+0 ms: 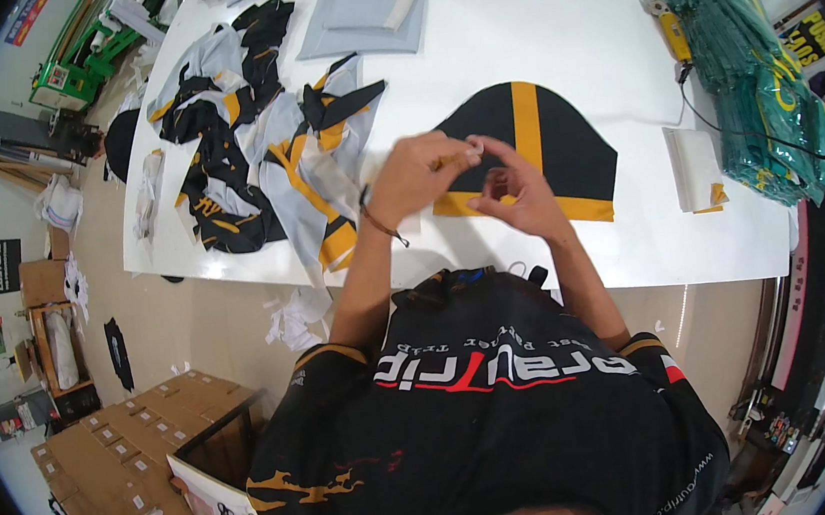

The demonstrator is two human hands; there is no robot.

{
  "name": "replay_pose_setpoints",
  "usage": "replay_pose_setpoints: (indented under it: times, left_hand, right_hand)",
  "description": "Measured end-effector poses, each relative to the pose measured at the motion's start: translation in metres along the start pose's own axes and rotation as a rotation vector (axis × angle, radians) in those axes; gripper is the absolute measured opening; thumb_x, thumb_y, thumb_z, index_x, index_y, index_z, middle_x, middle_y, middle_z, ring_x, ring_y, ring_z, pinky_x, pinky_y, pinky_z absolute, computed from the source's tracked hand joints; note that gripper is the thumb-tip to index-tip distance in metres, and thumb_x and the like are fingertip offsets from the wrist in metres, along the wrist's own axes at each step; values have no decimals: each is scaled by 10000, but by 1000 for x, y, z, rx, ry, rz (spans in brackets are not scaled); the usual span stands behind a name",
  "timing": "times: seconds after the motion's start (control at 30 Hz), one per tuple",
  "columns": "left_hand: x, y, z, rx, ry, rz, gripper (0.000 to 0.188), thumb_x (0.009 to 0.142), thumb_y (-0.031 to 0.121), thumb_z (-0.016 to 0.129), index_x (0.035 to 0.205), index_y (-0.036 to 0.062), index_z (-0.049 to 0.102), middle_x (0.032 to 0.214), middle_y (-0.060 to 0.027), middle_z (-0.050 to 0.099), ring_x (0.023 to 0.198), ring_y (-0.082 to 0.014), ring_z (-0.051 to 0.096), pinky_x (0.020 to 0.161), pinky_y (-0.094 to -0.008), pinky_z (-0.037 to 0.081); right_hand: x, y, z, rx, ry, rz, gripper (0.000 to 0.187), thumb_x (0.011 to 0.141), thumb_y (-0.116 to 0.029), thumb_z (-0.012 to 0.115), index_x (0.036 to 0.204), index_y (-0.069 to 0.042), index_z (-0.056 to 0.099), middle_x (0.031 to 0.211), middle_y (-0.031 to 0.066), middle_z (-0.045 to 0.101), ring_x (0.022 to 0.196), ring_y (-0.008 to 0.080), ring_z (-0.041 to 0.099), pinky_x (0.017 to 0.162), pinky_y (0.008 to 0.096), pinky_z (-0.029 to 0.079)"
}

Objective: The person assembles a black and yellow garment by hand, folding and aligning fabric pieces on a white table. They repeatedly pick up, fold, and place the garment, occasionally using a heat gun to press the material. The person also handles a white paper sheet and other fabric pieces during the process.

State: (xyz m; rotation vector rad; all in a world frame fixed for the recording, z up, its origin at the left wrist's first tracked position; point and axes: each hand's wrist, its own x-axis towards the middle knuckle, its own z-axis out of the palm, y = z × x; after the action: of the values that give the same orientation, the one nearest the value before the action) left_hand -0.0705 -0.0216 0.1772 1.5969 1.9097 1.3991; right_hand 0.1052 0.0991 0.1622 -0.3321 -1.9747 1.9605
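Above the near part of the white table, my left hand (416, 179) is closed in a pinch, thumb against fingers. A tiny pale bit shows at its fingertips, too small to name. My right hand (519, 194) is beside it, thumb and index apart, the index fingertip reaching to the left fingertips. Beneath both hands a black sleeve-shaped fabric panel (577, 145) lies flat, with a yellow stripe down its middle and a yellow band along its straight edge. My hands hide part of its left side.
A loose heap of black, grey and yellow fabric pieces (222, 167) covers the table's left side. Flat grey packets (367, 11) lie at the back. Bagged green bundles (750, 71), a yellow-handled tool (674, 34) with a cord and a pale folded piece (693, 168) are on the right.
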Motion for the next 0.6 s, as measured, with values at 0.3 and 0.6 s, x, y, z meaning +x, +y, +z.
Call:
replay_pose_setpoints:
  times: [0.3,0.6]
  left_hand:
    - [2,22,1,-116,-245,-173,432,745,277,907,1053,78,677,720,-14,655,595,-98,561,584,-238,451]
    - [-8,-19,5,164,-422,-224,313,760,206,731,1013,23,743,834,-188,729,761,-349,712,730,-378,558]
  right_hand:
    - [-7,7,-21,11,4,56,136,935,-19,693,1070,-4,692,796,20,665,641,76,628,556,243,496]
    - [-16,-30,-33,103,164,-11,109,934,2,685,1039,-16,708,782,5,665,570,42,590,500,195,448]
